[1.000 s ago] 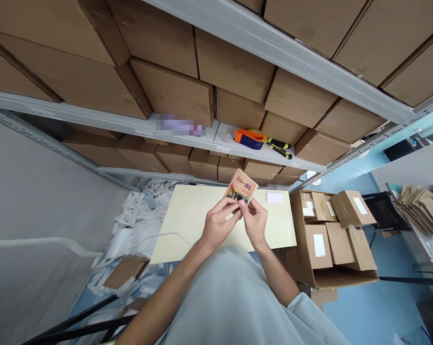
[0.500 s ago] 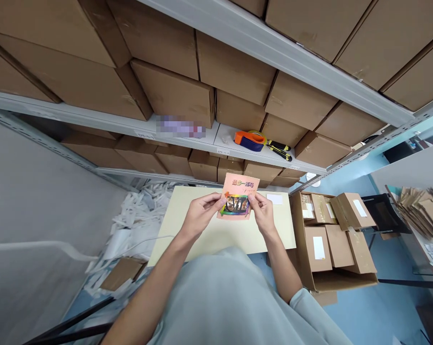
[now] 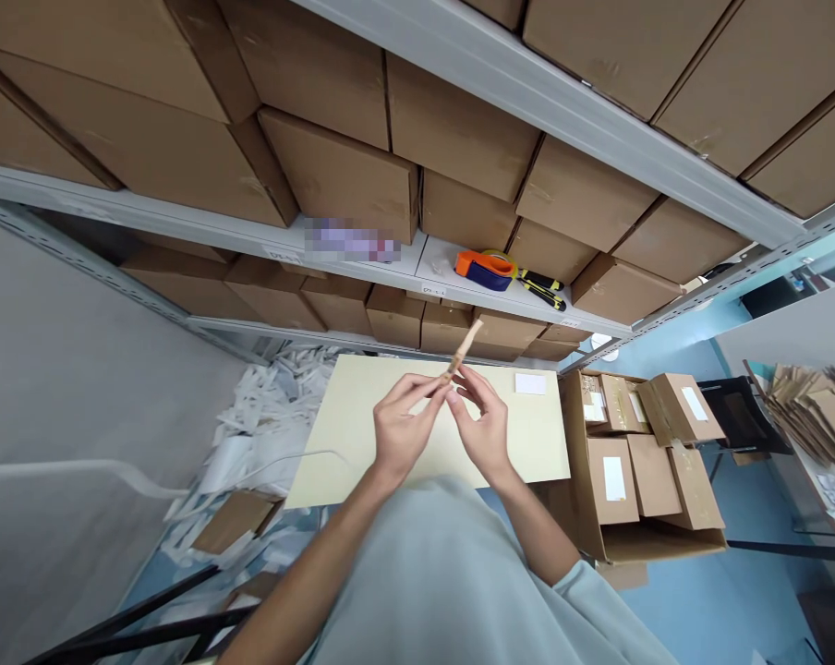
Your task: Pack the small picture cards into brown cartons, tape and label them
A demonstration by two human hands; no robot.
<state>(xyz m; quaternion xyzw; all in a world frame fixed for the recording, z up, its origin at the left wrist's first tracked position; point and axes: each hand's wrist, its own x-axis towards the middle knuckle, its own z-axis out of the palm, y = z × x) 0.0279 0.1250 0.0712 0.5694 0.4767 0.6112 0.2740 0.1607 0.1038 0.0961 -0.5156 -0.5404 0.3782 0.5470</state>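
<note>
A small, thin booklet (image 3: 463, 349) is held edge-on above the pale yellow table (image 3: 362, 434), so its printed cover is hidden. My left hand (image 3: 405, 429) pinches its lower end with thumb and fingertips. My right hand (image 3: 483, 427) is beside it, fingers curled, with the fingertips at the same lower end. Both hands are above the middle of the table.
A white label (image 3: 530, 383) lies on the table's far right. An open carton (image 3: 639, 462) of small brown boxes stands to the right. White paper strips (image 3: 265, 416) are heaped on the left. The shelf behind holds an orange tape dispenser (image 3: 485, 269), a yellow-handled tool (image 3: 542, 286) and brown cartons.
Half a second ago the booklet faced me, held flat by both hands at its sides. It has turned edge-on and both hands have drawn together at its lower end.
</note>
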